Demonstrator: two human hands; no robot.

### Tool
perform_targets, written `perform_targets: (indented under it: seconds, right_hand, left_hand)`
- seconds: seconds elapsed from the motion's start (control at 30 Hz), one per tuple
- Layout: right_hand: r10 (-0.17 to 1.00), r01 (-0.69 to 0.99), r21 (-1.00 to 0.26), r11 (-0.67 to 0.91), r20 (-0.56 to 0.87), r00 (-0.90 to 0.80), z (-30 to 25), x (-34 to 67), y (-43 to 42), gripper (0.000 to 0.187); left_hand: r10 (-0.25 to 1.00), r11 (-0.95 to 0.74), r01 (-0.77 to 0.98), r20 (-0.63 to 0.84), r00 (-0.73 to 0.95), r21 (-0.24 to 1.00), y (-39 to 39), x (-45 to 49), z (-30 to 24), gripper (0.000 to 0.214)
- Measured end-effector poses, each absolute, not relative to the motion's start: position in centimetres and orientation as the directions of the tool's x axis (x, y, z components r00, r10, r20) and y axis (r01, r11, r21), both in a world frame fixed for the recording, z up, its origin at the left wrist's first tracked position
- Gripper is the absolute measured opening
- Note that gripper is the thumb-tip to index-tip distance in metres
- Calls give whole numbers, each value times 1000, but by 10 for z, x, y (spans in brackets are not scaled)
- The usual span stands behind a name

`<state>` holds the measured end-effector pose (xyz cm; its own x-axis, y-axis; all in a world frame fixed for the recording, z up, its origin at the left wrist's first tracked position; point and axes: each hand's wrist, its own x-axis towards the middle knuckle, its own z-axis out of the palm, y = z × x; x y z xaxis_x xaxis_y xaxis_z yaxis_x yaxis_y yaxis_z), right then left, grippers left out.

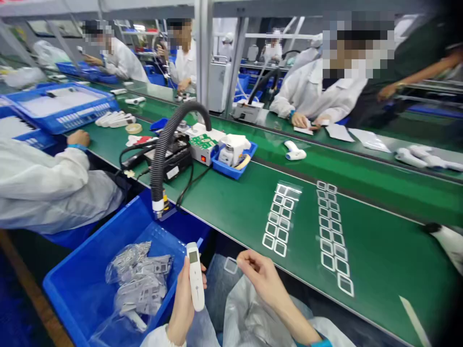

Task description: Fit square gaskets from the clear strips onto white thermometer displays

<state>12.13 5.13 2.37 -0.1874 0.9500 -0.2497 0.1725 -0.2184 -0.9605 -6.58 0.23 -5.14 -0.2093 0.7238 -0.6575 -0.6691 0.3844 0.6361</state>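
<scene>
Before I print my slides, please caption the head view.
Left hand holds a white handheld device with a screen; right hand pinches a white-rimmed clear panel.

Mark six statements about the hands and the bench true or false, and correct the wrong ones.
1. The camera wearer's bare left hand holds a white, elongated plastic device with a small grey screen. True.
2. The wearer's bare right hand is empty. False: it pinches a white-bordered, rounded-square piece.
3. A black ribbed hose arches up, its lower end hanging near a large blue plastic bin. True.
4. The bin has nothing in it. False: clear plastic bags of parts lie inside.
5. Similar white-bordered pieces lie in two groups on the green tabletop. True.
6. The device's screen faces away from the camera. False: it faces the camera.
</scene>
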Motion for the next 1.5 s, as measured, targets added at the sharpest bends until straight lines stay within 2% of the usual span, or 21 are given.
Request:
perform_targets:
  seconds: [0.13, 0.23, 0.37, 0.57, 0.77, 0.97, 1.27, 1.5]
  right_hand:
    - [929, 175, -916, -362, -371, -21, 25, 178, 24, 29]
    - [885, 89, -881, -465, -459, 76, 18, 199, 12, 31]
    - [838, -56, -844, -533, -536, 103, 18, 210, 6, 28]
    - [800, -215, -786, -580, -599, 35, 34, 220, 5, 21]
    - [791, -274, -756, -594, -612, -27, 41, 224, 8, 23]
    - [803, -290, -763, -578, -595, -36, 45, 226, 7, 26]
    - [810, -274, -773, -572, -584, -46, 48, 228, 7, 25]
    - [819, -268, -781, -565, -571, -63, 46, 232, 10, 24]
  left_hand:
    - [774, 506, -582, -633, -18, 636, -18, -28, -31, 58]
    - [756, 599, -500, -648, 93, 626, -23, -8, -12, 58]
    - [754, 630, -447, -637, 159, 634, -21, 9, 3, 57]
    - [775, 614, -435, -608, 173, 659, -22, 22, 15, 51]
    - [772, 617, -415, -616, 156, 668, -24, 26, 24, 56]
    - [756, 633, -382, -643, 120, 673, -21, 30, 33, 62]
    - [752, 641, -378, -645, 135, 668, -15, 38, 42, 57]
    - [726, 670, -362, -673, 141, 647, -11, 42, 48, 67]
